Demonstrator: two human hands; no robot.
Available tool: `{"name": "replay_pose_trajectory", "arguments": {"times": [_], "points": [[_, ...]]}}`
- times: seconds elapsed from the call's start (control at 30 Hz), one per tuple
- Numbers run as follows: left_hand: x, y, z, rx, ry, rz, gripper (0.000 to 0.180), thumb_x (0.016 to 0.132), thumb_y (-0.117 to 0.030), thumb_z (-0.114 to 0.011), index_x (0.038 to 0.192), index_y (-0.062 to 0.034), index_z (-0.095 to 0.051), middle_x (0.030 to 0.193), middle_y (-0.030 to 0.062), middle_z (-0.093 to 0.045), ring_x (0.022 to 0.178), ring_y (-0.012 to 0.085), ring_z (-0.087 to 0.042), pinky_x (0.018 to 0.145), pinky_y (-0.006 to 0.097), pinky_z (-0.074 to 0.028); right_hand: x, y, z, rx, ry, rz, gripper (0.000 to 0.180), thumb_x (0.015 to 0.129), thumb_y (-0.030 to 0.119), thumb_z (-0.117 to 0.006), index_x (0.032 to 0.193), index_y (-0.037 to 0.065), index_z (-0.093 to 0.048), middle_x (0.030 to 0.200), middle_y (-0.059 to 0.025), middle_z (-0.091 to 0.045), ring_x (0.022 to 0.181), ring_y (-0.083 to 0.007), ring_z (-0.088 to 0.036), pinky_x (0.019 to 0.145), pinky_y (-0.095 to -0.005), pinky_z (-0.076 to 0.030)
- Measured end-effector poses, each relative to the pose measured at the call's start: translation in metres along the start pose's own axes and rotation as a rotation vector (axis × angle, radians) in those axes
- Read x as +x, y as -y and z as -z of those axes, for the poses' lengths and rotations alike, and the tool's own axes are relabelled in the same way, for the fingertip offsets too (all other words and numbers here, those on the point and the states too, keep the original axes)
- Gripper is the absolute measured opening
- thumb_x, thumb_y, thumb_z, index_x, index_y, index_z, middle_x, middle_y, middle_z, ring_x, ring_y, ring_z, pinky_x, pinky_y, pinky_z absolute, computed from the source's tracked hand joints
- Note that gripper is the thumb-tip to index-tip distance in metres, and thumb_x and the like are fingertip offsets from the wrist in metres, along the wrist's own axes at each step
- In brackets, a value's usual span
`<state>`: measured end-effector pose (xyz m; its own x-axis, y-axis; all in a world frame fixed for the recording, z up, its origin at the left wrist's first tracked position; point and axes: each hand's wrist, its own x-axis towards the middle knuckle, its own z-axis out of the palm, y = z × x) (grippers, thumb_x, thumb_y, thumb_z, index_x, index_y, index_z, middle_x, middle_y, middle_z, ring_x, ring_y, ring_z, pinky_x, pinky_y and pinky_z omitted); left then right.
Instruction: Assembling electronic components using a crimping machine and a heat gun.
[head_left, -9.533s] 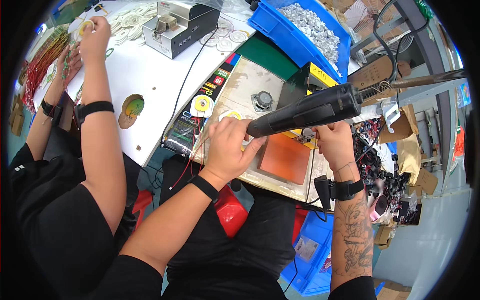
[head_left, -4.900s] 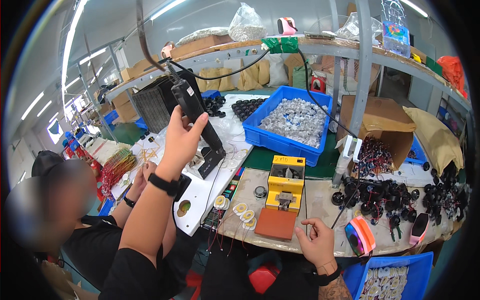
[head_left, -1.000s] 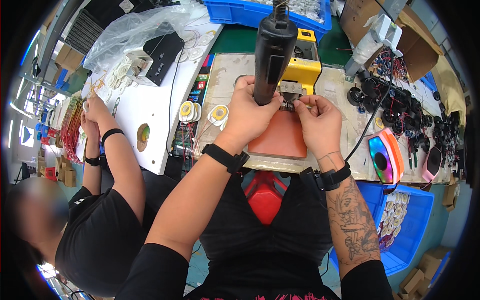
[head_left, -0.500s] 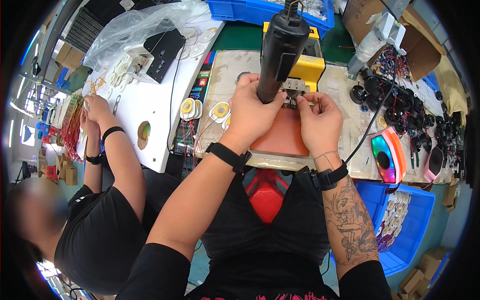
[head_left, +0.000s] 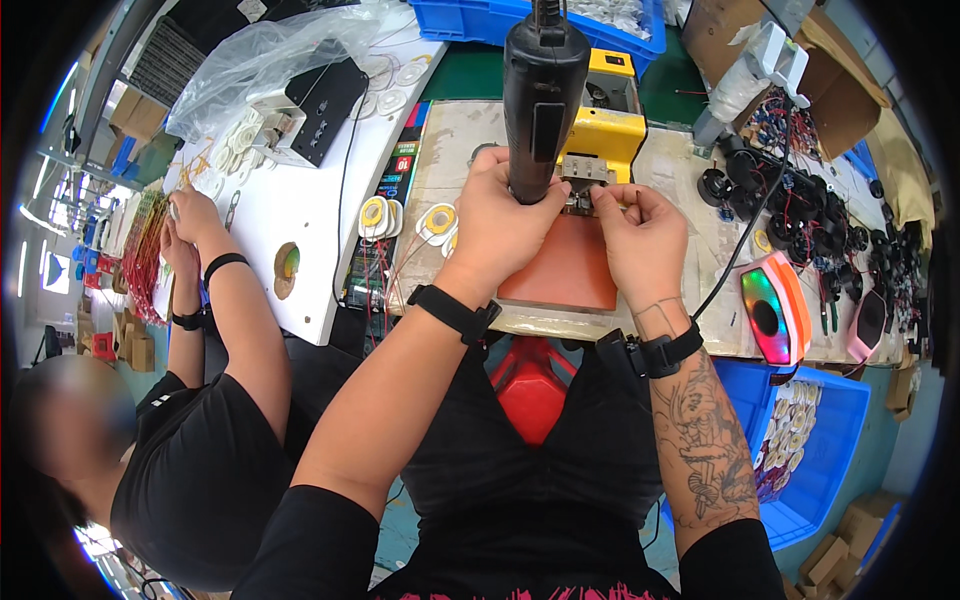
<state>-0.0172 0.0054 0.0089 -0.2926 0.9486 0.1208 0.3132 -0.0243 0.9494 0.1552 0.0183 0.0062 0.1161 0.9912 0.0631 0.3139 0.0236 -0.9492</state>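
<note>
My left hand (head_left: 505,215) grips a black power screwdriver (head_left: 538,95) that stands upright, tip down at a small metal part (head_left: 582,190). That part sits in front of a yellow fixture block (head_left: 605,140). My right hand (head_left: 642,235) pinches the small part from the right, fingers closed on it. Both hands rest above an orange-brown mat (head_left: 562,272) on the workbench.
A co-worker in black sits at my left, hands (head_left: 195,215) at a white bench (head_left: 300,210). Yellow tape rolls (head_left: 405,218), a black box under clear plastic (head_left: 315,95), blue bins (head_left: 600,20), black round parts (head_left: 810,215) and a glowing speaker (head_left: 770,310) surround the mat.
The screwdriver has shifted slightly and stands more upright over the small part. Both hands stay on the same spot at the fixture. Earlier, the left hand reached up to the hanging tool.
</note>
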Motion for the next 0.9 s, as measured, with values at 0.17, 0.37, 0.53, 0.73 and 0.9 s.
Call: {"name": "replay_pose_trajectory", "arguments": {"times": [0.17, 0.37, 0.53, 0.73, 0.9], "points": [[0.0018, 0.0027, -0.0027, -0.036, -0.011, -0.010, 0.021, 0.085, -0.021, -0.087, 0.093, -0.0023, -0.081, 0.122, 0.0106, -0.068, 0.101, 0.0264, -0.075, 0.092, 0.038, -0.059, 0.0022, -0.0025, -0.0022, 0.031, -0.025, -0.006, 0.024, 0.091, 0.025, -0.084, 0.092, 0.001, -0.080, 0.060, 0.0047, -0.052, 0.055, -0.0061, -0.044, 0.053, -0.0290, -0.037], [0.0025, 0.0060, -0.0021, -0.025, -0.005, -0.011, 0.022, 0.085, -0.023, -0.087, 0.093, -0.0031, -0.081, 0.120, 0.0101, -0.070, 0.099, 0.0255, -0.075, 0.092, 0.038, -0.058, -0.0014, 0.0064, -0.0010, -0.086, 0.016, 0.021, 0.024, 0.090, 0.025, -0.084, 0.091, 0.002, -0.081, 0.060, 0.0041, -0.052, 0.055, -0.0064, -0.044, 0.053, -0.0295, -0.038], [-0.0001, 0.0014, -0.0020, 0.022, -0.031, -0.011, 0.022, 0.085, -0.023, -0.086, 0.092, -0.0031, -0.081, 0.118, 0.0093, -0.072, 0.097, 0.0247, -0.075, 0.092, 0.038, -0.058, 0.0017, 0.0038, 0.0009, 0.014, 0.002, -0.032, 0.021, 0.091, 0.022, -0.084, 0.090, 0.001, -0.081, 0.060, 0.0063, -0.052, 0.055, -0.0042, -0.043, 0.053, -0.0278, -0.036], [-0.0014, -0.0008, -0.0052, -0.007, -0.030, 0.001, 0.023, 0.085, -0.025, -0.085, 0.093, -0.0040, -0.081, 0.114, 0.0086, -0.074, 0.096, 0.0245, -0.075, 0.092, 0.038, -0.057, 0.0018, 0.0015, -0.0037, 0.118, -0.021, -0.067, 0.020, 0.092, 0.019, -0.084, 0.089, 0.000, -0.081, 0.060, 0.0078, -0.054, 0.055, -0.0022, -0.042, 0.052, -0.0259, -0.035], [-0.0013, 0.0026, -0.0087, 0.070, -0.093, -0.053, 0.024, 0.084, -0.027, -0.084, 0.093, -0.0049, -0.081, 0.103, 0.0080, -0.076, 0.101, 0.0250, -0.073, 0.095, 0.040, -0.055, 0.0024, -0.0008, -0.0077, 0.157, -0.045, -0.069, 0.019, 0.092, 0.019, -0.084, 0.089, 0.000, -0.080, 0.060, 0.0067, -0.056, 0.055, -0.0024, -0.044, 0.052, -0.0258, -0.036]]}}
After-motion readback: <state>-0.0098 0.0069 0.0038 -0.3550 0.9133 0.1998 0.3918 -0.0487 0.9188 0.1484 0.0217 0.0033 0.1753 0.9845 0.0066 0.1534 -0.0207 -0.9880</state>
